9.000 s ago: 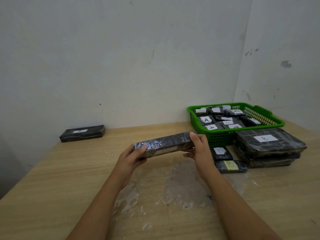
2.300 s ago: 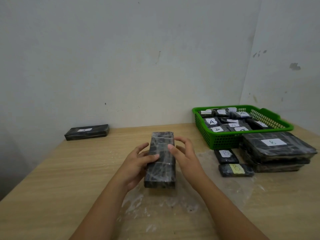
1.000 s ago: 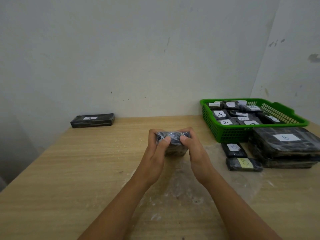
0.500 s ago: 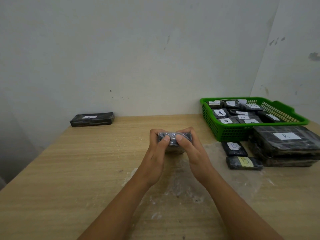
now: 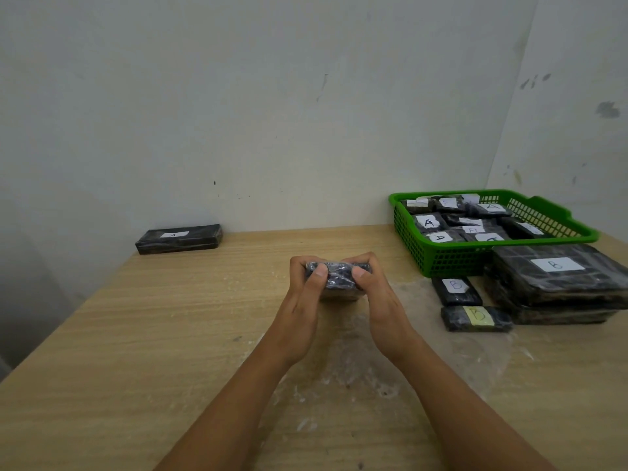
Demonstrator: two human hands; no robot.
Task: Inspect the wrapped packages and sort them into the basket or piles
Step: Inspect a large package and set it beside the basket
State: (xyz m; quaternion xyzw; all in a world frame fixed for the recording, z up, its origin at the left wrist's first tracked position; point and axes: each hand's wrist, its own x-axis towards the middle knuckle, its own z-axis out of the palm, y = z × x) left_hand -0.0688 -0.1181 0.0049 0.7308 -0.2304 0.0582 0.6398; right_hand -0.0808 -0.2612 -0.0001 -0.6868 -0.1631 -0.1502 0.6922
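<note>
both hands, left hand point(image 5: 303, 302) and right hand point(image 5: 380, 302), now clench the wrapped package point(image 5: 336, 278) tipped end-on toward the camera rather than lying flat, so inspection continues, unsorted.

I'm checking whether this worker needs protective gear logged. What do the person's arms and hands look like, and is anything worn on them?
Both forearms are bare as far as the picture shows: no sleeves in view. The left hand and right hand wear no gloves, and I see no rings, watch, wristband or markings. Fingernails look short and unpainted.
</note>
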